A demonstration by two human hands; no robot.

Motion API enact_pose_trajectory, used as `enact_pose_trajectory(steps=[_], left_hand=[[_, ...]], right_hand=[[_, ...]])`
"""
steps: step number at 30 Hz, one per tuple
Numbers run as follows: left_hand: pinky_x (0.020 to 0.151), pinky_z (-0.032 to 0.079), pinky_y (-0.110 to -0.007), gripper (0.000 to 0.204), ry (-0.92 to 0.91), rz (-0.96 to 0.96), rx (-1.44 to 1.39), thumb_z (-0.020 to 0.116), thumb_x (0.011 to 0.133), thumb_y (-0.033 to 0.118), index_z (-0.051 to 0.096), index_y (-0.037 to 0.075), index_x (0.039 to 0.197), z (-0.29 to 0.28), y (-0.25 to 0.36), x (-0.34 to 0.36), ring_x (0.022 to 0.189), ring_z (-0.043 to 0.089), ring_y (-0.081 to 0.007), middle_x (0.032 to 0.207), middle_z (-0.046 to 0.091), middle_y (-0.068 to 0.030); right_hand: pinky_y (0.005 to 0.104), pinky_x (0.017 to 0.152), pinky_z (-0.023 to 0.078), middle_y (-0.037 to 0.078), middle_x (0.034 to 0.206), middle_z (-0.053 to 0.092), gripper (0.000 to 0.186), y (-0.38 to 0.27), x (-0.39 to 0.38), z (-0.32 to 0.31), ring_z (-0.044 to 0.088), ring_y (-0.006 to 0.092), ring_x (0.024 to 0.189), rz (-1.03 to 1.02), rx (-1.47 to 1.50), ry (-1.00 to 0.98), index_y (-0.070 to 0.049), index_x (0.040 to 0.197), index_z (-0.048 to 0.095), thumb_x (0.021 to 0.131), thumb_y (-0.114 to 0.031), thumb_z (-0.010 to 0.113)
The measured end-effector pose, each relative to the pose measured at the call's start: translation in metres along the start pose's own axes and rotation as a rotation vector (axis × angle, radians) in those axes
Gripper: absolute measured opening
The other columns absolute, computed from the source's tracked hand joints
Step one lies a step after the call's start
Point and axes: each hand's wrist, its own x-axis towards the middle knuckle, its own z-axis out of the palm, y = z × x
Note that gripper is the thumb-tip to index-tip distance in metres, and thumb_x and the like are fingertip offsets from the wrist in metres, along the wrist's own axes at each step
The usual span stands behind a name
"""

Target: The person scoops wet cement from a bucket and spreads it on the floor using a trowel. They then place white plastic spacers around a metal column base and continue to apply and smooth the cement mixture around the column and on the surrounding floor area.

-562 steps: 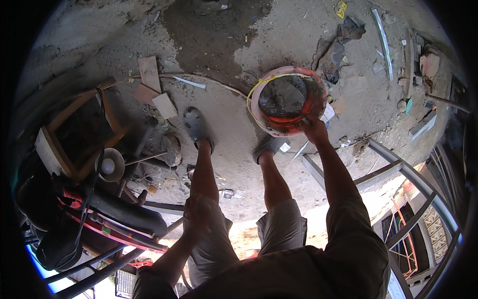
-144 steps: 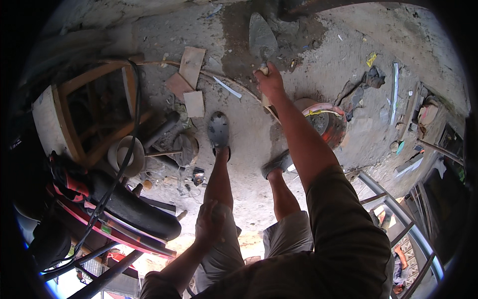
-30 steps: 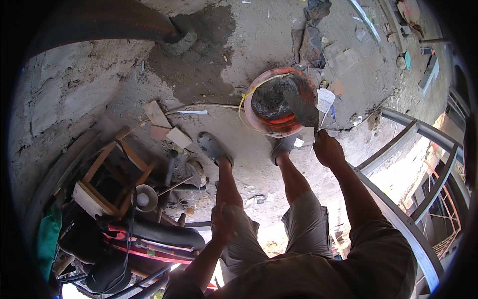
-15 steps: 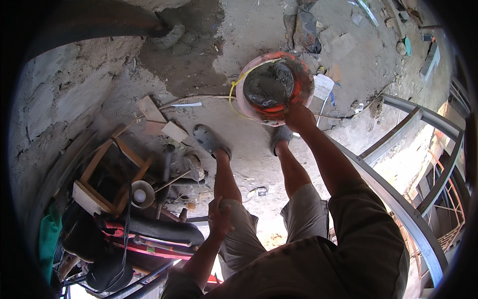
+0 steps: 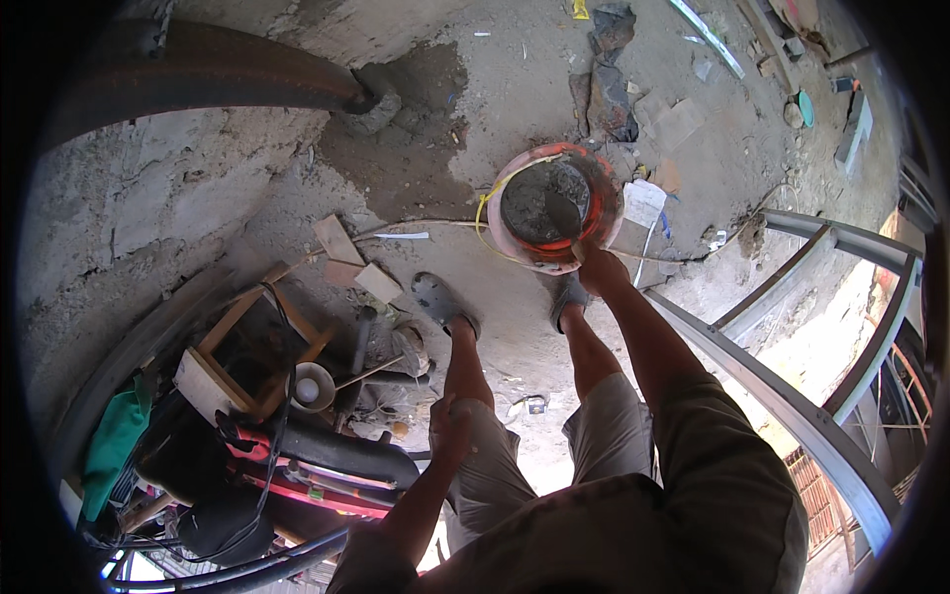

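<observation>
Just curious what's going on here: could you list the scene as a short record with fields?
Place: dusty concrete floor
Right hand: holds a trowel in the pan
Left hand: rests on left knee
Pan: round, orange, holding grey mortar
Feet: grey shoes beside the pan
Nearby: wooden frame, metal rail

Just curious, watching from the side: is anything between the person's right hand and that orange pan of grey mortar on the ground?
Nothing visible. The right hand is already at the near rim of the orange pan, holding a trowel that rests in the mortar.
</observation>
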Motion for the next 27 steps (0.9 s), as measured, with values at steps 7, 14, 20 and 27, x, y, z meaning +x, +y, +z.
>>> enact_pose_trajectory(steps=[7, 14, 20, 27], left_hand=[[0.095, 0.048, -0.053, 0.044, -0.025, 0.106, 0.194, 0.063, 0.09, 0.03, 0.059, 0.008, 0.128, 0.003, 0.012, -0.006, 0.112, 0.057, -0.045, 0.127, 0.056, -0.0244], [0.109, 0.042, -0.044, 0.055, -0.311, 0.365, 0.155, 0.061, 0.095, 0.033, 0.054, -0.001, 0.137, -0.073, 0.048, -0.027, 0.125, 0.056, -0.0396, 0.13, 0.061, -0.0251], [0.102, 0.046, -0.044, 0.057, -0.518, 0.283, 0.553, 0.051, 0.099, 0.048, 0.062, 0.002, 0.131, -0.179, 0.105, -0.028, 0.121, 0.06, -0.0415, 0.124, 0.066, -0.025], [0.11, 0.041, -0.042, 0.065, -0.414, 0.429, 0.605, 0.056, 0.096, 0.048, 0.052, 0.002, 0.142, -0.266, 0.101, -0.011, 0.133, 0.053, -0.036, 0.142, 0.057, -0.0224]], right_hand=[[0.0507, 0.099, 0.049, 0.025, 0.131, 0.061, 0.067, 0.018, -0.103, -0.01, 0.062, 0.038, 0.12, -0.005, -0.054, -0.025, -0.018, 0.15, 0.043, 0.086, -0.019, 0.064], [0.0461, 0.102, 0.049, 0.022, 0.125, 0.067, 0.053, 0.082, -0.234, -0.053, 0.062, 0.0388, 0.119, -0.043, 0.133, -0.048, -0.01, 0.137, 0.056, 0.087, -0.026, 0.066], [0.0445, 0.099, 0.051, 0.022, 0.117, 0.069, 0.049, 0.162, -0.337, -0.053, 0.065, 0.0377, 0.114, 0.126, 0.317, 0.221, -0.009, 0.133, 0.059, 0.088, -0.026, 0.068], [0.0427, 0.099, 0.052, 0.02, 0.121, 0.069, 0.049, 0.164, -0.401, 0.003, 0.065, 0.0355, 0.114, 0.194, 0.395, 0.307, -0.012, 0.131, 0.063, 0.088, -0.034, 0.067]])
